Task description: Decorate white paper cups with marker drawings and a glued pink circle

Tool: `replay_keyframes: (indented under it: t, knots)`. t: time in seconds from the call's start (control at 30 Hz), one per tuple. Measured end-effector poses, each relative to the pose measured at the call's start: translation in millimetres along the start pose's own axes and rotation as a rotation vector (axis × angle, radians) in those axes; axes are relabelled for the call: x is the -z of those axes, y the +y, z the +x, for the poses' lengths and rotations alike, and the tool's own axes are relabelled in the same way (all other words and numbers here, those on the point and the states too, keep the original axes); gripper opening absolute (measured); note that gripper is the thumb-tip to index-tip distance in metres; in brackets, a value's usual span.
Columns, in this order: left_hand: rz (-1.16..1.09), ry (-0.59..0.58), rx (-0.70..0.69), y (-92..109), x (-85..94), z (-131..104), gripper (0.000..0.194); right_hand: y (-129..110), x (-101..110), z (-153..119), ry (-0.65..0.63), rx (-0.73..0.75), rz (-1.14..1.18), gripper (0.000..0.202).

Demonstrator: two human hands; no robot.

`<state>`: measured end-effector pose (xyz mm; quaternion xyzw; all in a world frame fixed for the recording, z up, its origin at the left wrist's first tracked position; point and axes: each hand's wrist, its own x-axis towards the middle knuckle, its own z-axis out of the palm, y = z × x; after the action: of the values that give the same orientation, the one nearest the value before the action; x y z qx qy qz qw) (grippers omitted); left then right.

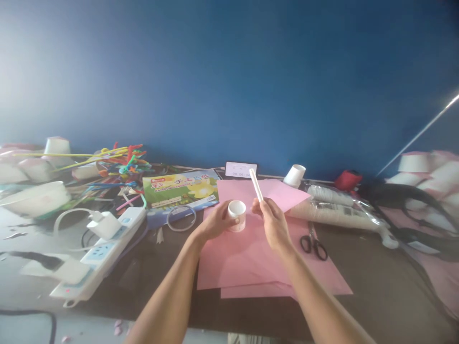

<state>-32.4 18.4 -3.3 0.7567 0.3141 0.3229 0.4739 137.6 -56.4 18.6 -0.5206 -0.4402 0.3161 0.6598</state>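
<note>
My left hand (217, 222) is closed round the side of a small white paper cup (237, 224), whose open mouth faces up. In my right hand (273, 220) is a slim white pen-like stick (256, 185), held upright and slanting a little to the left; its exact kind cannot be made out. The stick is apart from the cup, up and to its right. Both hands are over overlapping sheets of pink paper (247, 263). Scissors (314, 246) with black handles lie on the paper's right side, near my right forearm.
A white power strip (103, 258) with plugs stands at left, before a heap of coloured pipe cleaners (131, 160). Behind are a craft-paper pack (181, 188), a timer display (241, 170) and an upturned cup (294, 176). Bagged cups (333, 215) lie at right.
</note>
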Motion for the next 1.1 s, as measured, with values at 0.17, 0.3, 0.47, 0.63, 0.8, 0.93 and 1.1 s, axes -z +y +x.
replay_keyframes:
  t: [0.17, 0.3, 0.47, 0.63, 0.8, 0.93, 1.1]
  knots:
    - [0.018, -0.017, 0.051, 13, 0.7, -2, 0.052, 12, 3, -1, -0.035, 0.046, -0.105, 0.035]
    - [-0.057, -0.032, 0.068, 17, 2.5, -4, 0.066, 10, 6, -2, 0.048, 0.154, -0.168, 0.033]
    - [-0.332, 0.126, -0.028, 12, 7.4, -5, 0.066, 4, 7, -11, -0.003, 0.314, -0.367, 0.026]
    - [-0.598, 0.165, -0.119, 20, 9.7, -3, 0.047, 0, 3, -18, -0.230, 0.525, -0.538, 0.024]
    - [-0.639, 0.164, -0.132, 28, 11.0, -6, 0.023, -11, 3, -23, -0.259, 0.497, -0.532, 0.027]
    - [-0.731, 0.171, -0.183, 32, 11.4, -6, 0.021, -16, 5, -23, -0.169, 0.403, -0.475, 0.024]
    - [-0.768, 0.149, -0.214, 34, 9.1, -7, 0.020, -10, 6, -22, -0.141, 0.315, -0.454, 0.046]
